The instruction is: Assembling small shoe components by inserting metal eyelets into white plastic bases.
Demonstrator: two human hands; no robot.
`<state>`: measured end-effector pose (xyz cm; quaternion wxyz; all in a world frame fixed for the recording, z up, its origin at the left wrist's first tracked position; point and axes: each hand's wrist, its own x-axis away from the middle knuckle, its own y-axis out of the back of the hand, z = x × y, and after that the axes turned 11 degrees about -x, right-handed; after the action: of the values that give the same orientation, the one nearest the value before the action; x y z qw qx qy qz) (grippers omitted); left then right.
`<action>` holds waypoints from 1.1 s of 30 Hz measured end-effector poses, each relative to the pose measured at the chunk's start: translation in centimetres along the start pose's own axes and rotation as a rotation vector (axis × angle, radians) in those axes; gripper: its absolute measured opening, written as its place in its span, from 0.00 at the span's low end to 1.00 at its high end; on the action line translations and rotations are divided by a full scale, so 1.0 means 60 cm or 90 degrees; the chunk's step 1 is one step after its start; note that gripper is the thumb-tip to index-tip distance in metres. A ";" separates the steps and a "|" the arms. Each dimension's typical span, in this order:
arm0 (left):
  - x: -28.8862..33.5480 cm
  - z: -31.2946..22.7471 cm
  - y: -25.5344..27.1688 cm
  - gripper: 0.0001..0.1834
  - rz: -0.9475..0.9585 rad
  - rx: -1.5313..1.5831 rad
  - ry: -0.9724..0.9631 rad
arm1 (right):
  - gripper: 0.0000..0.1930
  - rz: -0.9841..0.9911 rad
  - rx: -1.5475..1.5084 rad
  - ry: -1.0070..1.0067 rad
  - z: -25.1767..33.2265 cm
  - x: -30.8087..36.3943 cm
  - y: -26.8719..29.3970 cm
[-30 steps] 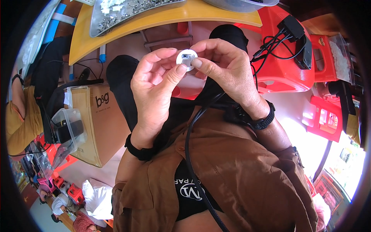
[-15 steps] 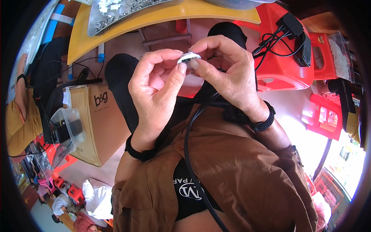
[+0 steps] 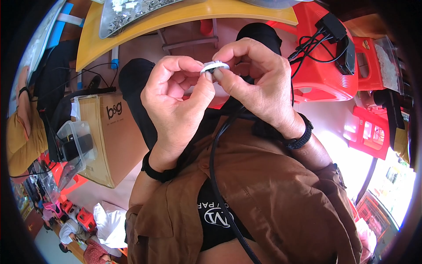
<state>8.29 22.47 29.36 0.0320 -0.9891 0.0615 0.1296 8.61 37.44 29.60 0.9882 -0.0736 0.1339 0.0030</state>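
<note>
Tipped since a second ago: our white disc-shaped part (image 3: 214, 67), then face-on to us, now nearly edge-on, at 12 o'clock in our view. Both hands grasp it by the fingertips: left hand (image 3: 176, 103) from its 8 o'clock side, right hand (image 3: 263, 88) from its 4 o'clock, thumbs side by side along the near edge. Beyond, at 12, we note a yellow desk (image 3: 246, 15); on it, toward 11, a metal tray (image 3: 103, 28) of small metal pieces (image 3: 140, 15). Red plastic stool (image 3: 325, 86) at 2, bearing a black boxy device (image 3: 332, 31). Cardboard box (image 3: 125, 145) at 9.
</note>
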 end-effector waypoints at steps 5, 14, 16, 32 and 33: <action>-0.003 -0.005 0.001 0.09 0.016 -0.021 0.004 | 0.06 0.017 -0.015 -0.010 0.001 -0.003 0.005; -0.011 0.003 -0.007 0.10 0.007 -0.024 0.100 | 0.06 -0.010 -0.131 -0.105 -0.012 -0.016 0.005; -0.011 0.008 -0.005 0.11 0.007 -0.002 0.078 | 0.07 -0.008 -0.153 -0.118 -0.012 -0.017 0.003; -0.004 0.015 0.002 0.14 -0.001 0.006 0.025 | 0.11 -0.046 -0.026 -0.008 -0.012 -0.007 -0.004; -0.003 0.012 0.000 0.13 0.005 0.042 0.045 | 0.11 -0.054 -0.023 -0.022 -0.009 -0.006 -0.003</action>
<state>7.95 22.52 28.69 0.0616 -0.9913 0.0710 0.0926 8.11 37.18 29.21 0.9882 -0.0970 0.1134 -0.0356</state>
